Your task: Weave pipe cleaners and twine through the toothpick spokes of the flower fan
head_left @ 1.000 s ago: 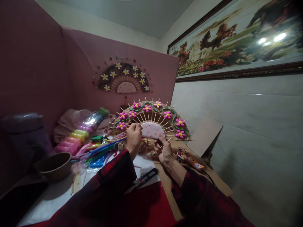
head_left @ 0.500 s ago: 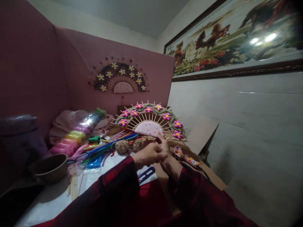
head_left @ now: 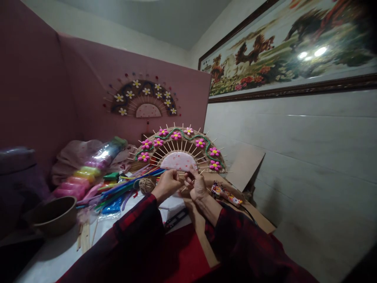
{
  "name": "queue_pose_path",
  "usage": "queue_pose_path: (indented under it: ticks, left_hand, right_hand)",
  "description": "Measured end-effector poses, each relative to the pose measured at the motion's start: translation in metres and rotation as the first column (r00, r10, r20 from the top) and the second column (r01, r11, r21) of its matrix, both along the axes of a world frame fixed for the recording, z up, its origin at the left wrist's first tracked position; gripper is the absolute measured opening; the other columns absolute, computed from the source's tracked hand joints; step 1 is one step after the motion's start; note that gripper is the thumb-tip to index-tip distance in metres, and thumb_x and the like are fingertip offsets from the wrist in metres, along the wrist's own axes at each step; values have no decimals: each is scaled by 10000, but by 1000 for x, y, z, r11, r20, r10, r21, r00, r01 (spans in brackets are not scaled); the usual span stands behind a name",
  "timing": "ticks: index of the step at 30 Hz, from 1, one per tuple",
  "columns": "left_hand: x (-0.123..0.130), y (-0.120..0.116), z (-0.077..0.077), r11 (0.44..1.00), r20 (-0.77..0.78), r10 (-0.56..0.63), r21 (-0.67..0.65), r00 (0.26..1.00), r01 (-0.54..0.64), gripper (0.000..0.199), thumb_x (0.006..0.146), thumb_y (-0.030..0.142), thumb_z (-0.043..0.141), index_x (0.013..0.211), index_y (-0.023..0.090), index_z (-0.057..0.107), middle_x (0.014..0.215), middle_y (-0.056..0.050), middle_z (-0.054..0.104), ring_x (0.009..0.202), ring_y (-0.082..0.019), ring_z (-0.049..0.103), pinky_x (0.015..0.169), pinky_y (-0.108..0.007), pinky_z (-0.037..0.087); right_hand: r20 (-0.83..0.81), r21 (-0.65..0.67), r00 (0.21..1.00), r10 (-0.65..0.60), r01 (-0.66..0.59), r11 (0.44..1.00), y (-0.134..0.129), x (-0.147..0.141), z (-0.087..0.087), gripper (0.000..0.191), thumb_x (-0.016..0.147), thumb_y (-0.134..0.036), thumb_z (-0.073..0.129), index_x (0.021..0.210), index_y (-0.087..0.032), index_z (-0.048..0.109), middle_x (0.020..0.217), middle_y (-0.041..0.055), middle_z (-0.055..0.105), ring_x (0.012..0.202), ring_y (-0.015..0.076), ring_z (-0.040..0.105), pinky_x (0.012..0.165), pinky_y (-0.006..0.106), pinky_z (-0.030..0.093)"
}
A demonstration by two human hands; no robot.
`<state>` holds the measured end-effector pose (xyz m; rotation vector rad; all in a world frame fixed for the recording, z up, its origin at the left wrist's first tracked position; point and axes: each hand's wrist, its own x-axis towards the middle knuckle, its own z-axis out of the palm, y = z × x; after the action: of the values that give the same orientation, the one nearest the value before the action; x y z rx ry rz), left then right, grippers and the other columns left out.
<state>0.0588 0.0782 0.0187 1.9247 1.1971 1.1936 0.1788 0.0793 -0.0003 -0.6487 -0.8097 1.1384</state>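
A fan-shaped craft made of thin sticks and twine stands upright, with pink clay flowers, a green wavy strip and a pale dotted half-circle at its base. My right hand pinches at the lower edge of that half-circle, and a thin stick pokes out by its fingers. Just left of it, my left hand has its fingers curled together below the fan's base; what they hold, if anything, is too small to tell.
Twine balls and colourful pipe cleaners lie left of my hands. Further left are a brown bowl, loose sticks and clay packs. A utility knife lies in front; a floral-patterned object lies right. Another fan hangs behind.
My left hand has moved apart from my right hand, toward the left. The whole view has shifted slightly, so the fan and both hands appear further left.
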Motion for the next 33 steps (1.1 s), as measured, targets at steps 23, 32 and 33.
queue_pose_path:
  ticks: [23,32,33]
  left_hand:
    - [30,16,68,703,-520,491,710,699,35,191,848,213,490,1003,218,601,830,-67,621,771,-205,587,586,-289,336]
    - [25,11,59,684,-501,489,728,714,43,141,816,126,468,915,145,566,860,-87,604,773,-218,574,601,-310,362]
    - [23,7,54,674,-495,482,737,723,55,130,809,108,463,882,151,563,853,-82,599,771,-215,565,610,-312,368]
  right_hand:
    - [-68,26,982,178,-177,984,-14,-13,1,308,613,-356,771,631,-198,507,469,-100,359,384,29,232,366,170,150]
    - [-80,-19,987,137,-139,990,-13,-15,4,369,587,-348,766,558,-193,433,442,-106,332,384,29,224,369,178,166]
    - [-80,-25,989,122,-124,992,-13,-15,4,366,592,-345,759,550,-192,430,436,-105,339,384,31,238,370,179,177]
